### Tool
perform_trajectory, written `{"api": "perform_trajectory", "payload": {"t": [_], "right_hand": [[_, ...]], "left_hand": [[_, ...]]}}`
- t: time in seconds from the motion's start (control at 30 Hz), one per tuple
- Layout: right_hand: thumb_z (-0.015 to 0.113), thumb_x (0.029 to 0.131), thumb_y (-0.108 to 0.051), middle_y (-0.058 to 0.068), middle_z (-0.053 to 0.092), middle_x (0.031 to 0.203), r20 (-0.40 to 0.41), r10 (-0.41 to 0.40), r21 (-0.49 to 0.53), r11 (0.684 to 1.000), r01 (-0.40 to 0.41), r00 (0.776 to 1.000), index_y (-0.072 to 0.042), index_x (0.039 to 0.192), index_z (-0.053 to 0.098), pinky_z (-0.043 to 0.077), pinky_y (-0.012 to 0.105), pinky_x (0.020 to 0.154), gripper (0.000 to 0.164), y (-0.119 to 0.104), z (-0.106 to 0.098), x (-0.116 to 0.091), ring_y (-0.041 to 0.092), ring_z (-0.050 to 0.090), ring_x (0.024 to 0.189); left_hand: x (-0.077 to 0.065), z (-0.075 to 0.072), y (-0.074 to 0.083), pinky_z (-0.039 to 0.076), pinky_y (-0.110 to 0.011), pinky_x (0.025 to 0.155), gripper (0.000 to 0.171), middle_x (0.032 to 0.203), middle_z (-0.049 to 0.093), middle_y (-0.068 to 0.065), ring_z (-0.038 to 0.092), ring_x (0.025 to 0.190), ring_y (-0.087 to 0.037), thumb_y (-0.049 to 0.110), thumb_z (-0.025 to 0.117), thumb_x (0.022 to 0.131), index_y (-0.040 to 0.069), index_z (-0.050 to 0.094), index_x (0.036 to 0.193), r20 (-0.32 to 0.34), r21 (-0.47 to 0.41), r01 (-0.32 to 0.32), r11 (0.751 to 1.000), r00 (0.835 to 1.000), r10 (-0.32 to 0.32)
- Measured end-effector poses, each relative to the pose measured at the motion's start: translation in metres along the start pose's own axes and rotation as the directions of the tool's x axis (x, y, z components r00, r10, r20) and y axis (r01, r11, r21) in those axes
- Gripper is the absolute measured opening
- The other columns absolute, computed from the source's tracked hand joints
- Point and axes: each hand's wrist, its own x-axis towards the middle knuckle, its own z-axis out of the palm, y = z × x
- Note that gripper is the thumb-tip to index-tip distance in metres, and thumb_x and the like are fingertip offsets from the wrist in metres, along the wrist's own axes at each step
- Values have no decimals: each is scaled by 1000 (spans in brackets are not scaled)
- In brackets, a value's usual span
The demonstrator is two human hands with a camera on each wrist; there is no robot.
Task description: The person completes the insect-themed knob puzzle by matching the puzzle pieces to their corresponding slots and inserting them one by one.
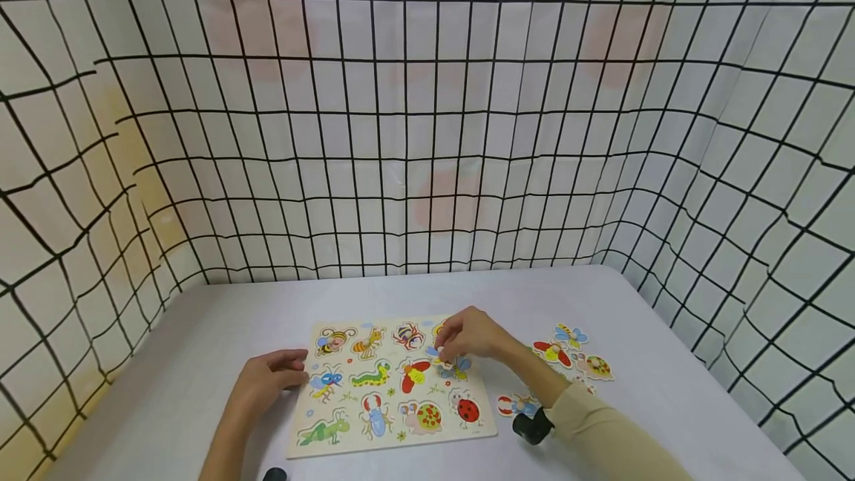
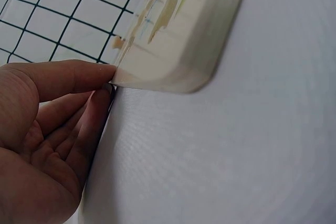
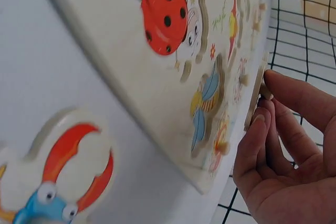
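Observation:
A wooden peg-puzzle board (image 1: 354, 395) printed with insects lies on the white table. My left hand (image 1: 267, 381) holds its left edge; in the left wrist view, the fingertips (image 2: 107, 74) meet at the board's edge. Over the upper right of the board, my right hand (image 1: 476, 332) pinches a small puzzle piece by its peg. That piece (image 3: 254, 100) is tilted nearly edge-on in the right wrist view, so its picture is hidden. Close below it is the board's bee-like winged picture (image 3: 206, 100). The ladybug (image 3: 165, 17) lies nearer the board's lower right corner.
To the right of the board lie several loose pieces, including a red-winged insect (image 1: 551, 352), a snail (image 1: 594, 367), a blue-winged insect (image 1: 571, 335) and a red-horned beetle (image 1: 516, 404). A black wire grid (image 1: 404, 158) stands around the table's back and sides.

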Motion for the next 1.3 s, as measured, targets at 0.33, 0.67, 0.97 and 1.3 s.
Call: {"api": "perform_trajectory", "payload": {"t": [0.33, 0.67, 0.97, 1.3], "right_hand": [[87, 75, -14, -4, 71, 71, 12, -40, 18, 999, 39, 999, -13, 83, 77, 48, 26, 62, 12, -16, 27, 12, 12, 62, 66], [86, 76, -13, -5, 71, 69, 7, -95, 39, 995, 95, 995, -14, 80, 77, 44, 25, 54, 9, -33, 55, 20, 12, 59, 60], [87, 74, -11, -5, 72, 68, -20, -103, 49, 993, 104, 994, -13, 78, 79, 40, 21, 53, 10, -46, 81, 30, 8, 58, 60], [88, 71, -8, -6, 71, 68, -15, -119, 62, 991, 120, 993, -12, 77, 78, 42, 22, 57, 12, -61, 106, 38, 7, 58, 61]], "left_hand": [[0, 0, -1, 46, -38, 85, 46, 100, 71, -7, 63, 88, -20, 8, 78, 83, 5, 69, 128, 3, 11, -6, 1000, 1000, 6], [-1, 0, -1, 47, -36, 83, 47, 99, 71, -7, 63, 87, -20, 8, 78, 82, 4, 69, 127, -2, 9, -17, 1000, 1000, 17], [-1, 1, 0, 47, -35, 83, 46, 98, 71, -7, 63, 87, -20, 8, 77, 82, 3, 69, 127, -6, 3, -20, 1000, 1000, 20], [1, 0, -2, 45, -40, 87, 47, 99, 71, -7, 62, 89, -21, 9, 78, 83, 4, 68, 129, 4, -1, -22, 1000, 1000, 22]]}}
